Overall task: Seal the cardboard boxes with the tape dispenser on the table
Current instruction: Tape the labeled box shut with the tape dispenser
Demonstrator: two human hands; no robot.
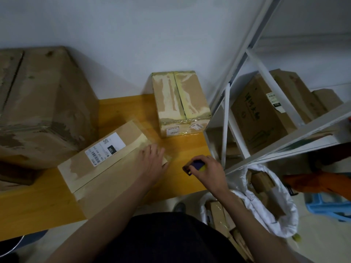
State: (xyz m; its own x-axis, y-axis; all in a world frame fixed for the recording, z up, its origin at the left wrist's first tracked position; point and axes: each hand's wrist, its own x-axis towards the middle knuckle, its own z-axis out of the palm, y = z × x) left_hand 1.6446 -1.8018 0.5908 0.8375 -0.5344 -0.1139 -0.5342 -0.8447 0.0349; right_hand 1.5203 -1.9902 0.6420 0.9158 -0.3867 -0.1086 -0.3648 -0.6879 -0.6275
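The fingers (pixel 158 151) of the left hand (pixel 152 160) lie straight and flat, pressing on the far right corner of the flat cardboard box (pixel 106 168), over a strip of tape along its edge. The fingers (pixel 197 168) of the right hand (pixel 207 170) are curled round the tape dispenser (pixel 195 165), a blue and yellow thing with a brown roll end showing at its left; it is held just above or on the desk (pixel 182 147), which of the two cannot be told, just right of the flat box's corner.

The flat box lies slantwise on the yellow wooden desk and bears a white shipping label (pixel 105 149) on its top. Behind it, near the wall, stands a smaller taped box (pixel 180 103), its seam covered with yellowish tape and small labels on its near face. At the left a large worn box (pixel 43 107) sits on the desk, touching the flat box's far left side or nearly so.

To the right stands a white metal shelf (pixel 284 139) with more cardboard boxes (pixel 262 114) on it. Below it, on the floor, a white bag (pixel 266 202) holds cardboard pieces, and a blue stool (pixel 328 204) shows at the far right.
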